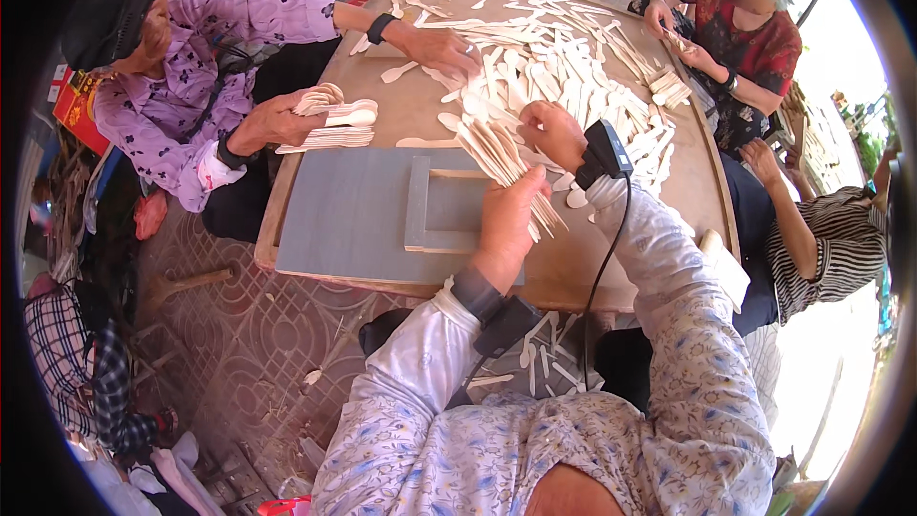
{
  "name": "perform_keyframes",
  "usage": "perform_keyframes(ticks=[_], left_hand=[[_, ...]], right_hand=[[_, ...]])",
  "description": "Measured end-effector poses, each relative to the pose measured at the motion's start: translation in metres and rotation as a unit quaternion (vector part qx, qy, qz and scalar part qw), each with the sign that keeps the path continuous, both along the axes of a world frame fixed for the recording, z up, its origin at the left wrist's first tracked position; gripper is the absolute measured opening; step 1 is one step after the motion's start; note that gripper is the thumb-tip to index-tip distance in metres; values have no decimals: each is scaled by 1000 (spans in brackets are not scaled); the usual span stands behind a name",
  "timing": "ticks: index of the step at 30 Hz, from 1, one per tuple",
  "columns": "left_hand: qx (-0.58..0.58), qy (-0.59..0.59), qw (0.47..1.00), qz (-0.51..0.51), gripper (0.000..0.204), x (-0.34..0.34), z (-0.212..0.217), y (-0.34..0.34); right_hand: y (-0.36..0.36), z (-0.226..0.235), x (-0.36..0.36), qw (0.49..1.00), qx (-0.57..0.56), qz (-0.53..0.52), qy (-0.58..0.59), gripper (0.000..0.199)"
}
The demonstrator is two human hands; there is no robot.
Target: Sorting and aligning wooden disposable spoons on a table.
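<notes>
A grey board (349,210) lies on the near left of the wooden table (688,182), a small grey frame (435,205) set on its right end; at far left a co-worker in a purple flowered blouse (181,86) and dark cap (107,14) sits close to the table edge; at far right another in a red patterned top (759,38); on the right, a third in a striped shirt (841,239); a checked cloth (67,354) lies low on the left; the patterned tiled floor (248,334) carries pale wood scraps (312,377); a red box (78,105) sits behind the purple blouse.
</notes>
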State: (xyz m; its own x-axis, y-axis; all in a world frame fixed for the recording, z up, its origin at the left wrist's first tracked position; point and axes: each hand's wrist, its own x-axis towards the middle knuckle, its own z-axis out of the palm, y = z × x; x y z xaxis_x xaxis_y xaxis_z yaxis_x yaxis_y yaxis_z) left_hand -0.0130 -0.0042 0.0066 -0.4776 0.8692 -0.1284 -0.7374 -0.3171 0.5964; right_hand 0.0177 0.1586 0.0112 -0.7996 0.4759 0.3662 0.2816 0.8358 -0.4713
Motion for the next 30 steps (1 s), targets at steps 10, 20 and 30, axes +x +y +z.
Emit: perform_keyframes(ticks=[10,20,30], left_hand=[[2,168,985,50,32,15,9,-2],[-41,209,976,45,24,16,3,0],[27,13,999,35,20,11,-3,1]], right_hand=[[-28,74,74,973,73,170,-136,8],[-8,82,36,858,-498,115,-47,38],[12,-17,-51,973,-18,191,-126,24]])
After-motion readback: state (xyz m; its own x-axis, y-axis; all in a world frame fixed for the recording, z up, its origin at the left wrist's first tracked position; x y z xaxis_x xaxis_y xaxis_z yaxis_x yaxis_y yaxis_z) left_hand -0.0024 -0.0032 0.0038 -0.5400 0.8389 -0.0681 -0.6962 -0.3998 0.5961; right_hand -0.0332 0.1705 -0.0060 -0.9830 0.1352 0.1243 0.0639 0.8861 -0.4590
